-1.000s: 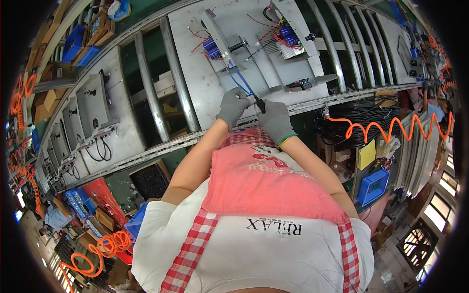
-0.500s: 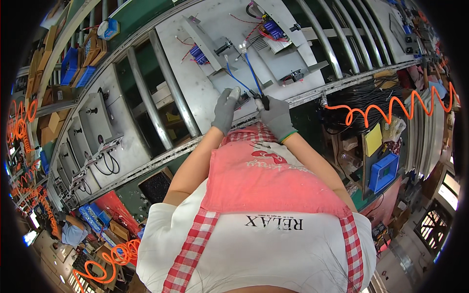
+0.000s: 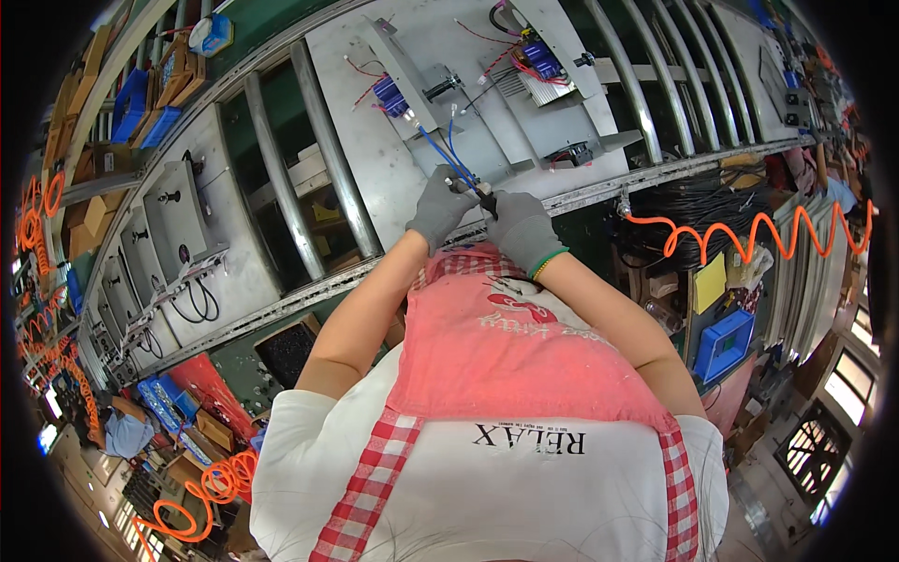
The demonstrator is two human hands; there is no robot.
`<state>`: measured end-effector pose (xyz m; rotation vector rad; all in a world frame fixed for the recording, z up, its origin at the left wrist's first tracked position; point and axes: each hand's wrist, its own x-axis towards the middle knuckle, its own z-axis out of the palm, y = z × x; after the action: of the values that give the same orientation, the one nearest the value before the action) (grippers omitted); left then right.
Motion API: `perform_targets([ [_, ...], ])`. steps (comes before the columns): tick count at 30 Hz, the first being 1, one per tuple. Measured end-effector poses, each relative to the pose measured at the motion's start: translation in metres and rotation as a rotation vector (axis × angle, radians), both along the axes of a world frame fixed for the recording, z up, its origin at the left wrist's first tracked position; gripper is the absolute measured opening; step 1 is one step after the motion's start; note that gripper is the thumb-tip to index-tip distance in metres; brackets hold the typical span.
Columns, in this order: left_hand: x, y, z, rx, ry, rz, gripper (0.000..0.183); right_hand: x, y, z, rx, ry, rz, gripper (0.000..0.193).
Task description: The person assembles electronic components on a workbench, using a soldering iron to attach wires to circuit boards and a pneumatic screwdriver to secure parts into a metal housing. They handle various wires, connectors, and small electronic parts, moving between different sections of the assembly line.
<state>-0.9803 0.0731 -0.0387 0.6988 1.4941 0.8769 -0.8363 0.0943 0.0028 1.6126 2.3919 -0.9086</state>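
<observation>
My left hand [image 3: 440, 208], in a grey glove, has its fingers closed at a pair of blue wires [image 3: 436, 147] with bare metal terminals. Those wires run up and to the left from a black cable end [image 3: 488, 201]. My gloved right hand [image 3: 524, 225] grips that cable end, close against the left fingertips. Beyond the hands lies a grey metal housing [image 3: 510, 126] with upright sides. Inside it are a purple-wrapped part [image 3: 390, 96] with red leads, a second purple part [image 3: 540, 58], and a black threaded fitting [image 3: 441, 88]. My fingers partly hide the housing's near edge.
The housing rests on a pale board [image 3: 342, 70] over a roller conveyor [image 3: 323, 150]. More grey housings [image 3: 178, 211] stand to the left. At the right are an orange coiled hose [image 3: 749, 239], a black cable bundle [image 3: 716, 201] and a blue bin [image 3: 724, 343].
The blue wires have swung left and drawn closer together, their tips now near the left purple part. Both hands have come closer together. The view has shifted slightly.
</observation>
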Motion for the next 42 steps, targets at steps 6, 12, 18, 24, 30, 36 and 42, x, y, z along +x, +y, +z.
perform_targets([
  [6,-0.006,-0.010,-0.020,0.100,-0.020,-0.062,0.043,0.003,0.016,0.011,-0.043,0.077,0.128,0.026],
  [12,-0.007,-0.009,-0.011,0.002,0.070,-0.006,0.029,-0.002,0.006,-0.018,-0.039,0.098,0.115,0.030],
  [18,-0.010,-0.012,-0.009,0.039,-0.053,0.096,0.029,-0.017,0.013,0.001,-0.181,-0.054,0.177,0.031],
  [24,-0.017,-0.036,-0.010,0.421,0.127,0.137,0.027,-0.017,0.064,0.028,-0.420,-0.037,0.162,0.038],
  [30,-0.012,-0.051,-0.006,0.530,0.703,0.147,0.027,-0.112,0.115,0.052,0.042,0.244,0.098,0.047],
  [36,-0.022,-0.055,0.011,0.414,0.746,0.185,0.027,-0.160,0.128,0.014,0.102,-0.098,0.219,0.046],
  [42,-0.046,-0.042,0.007,0.360,0.905,0.344,0.029,-0.127,0.109,0.010,-0.072,-0.152,0.448,0.037],
])
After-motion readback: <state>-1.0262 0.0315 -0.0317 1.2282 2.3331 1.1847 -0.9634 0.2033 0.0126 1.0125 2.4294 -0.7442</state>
